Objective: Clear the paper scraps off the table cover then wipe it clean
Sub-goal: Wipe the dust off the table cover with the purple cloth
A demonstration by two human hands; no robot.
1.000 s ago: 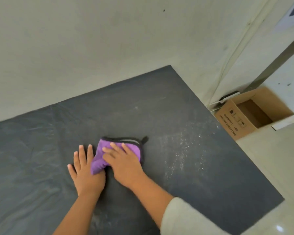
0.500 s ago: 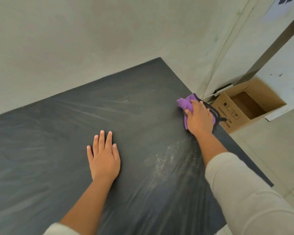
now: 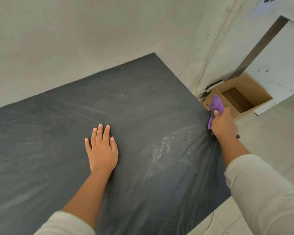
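Note:
A dark grey table cover (image 3: 61, 133) spreads across the table, wrinkled and streaked. My left hand (image 3: 102, 148) lies flat on it near the middle, fingers together, holding nothing. My right hand (image 3: 223, 124) is at the cover's right edge, shut on a purple cloth (image 3: 215, 104) with a black trim that bunches up above my fingers. A patch of fine white specks (image 3: 168, 146) lies on the cover between my two hands. I see no larger paper scraps.
An open brown cardboard box (image 3: 244, 92) stands on the tiled floor just beyond the table's right edge, close to the cloth. A pale wall runs behind the table. A white power strip and cables (image 3: 214, 86) lie by the box.
My right hand swept the purple cloth from the middle of the cover out to its right edge and now grips it bunched. My left hand stayed flat on the cover.

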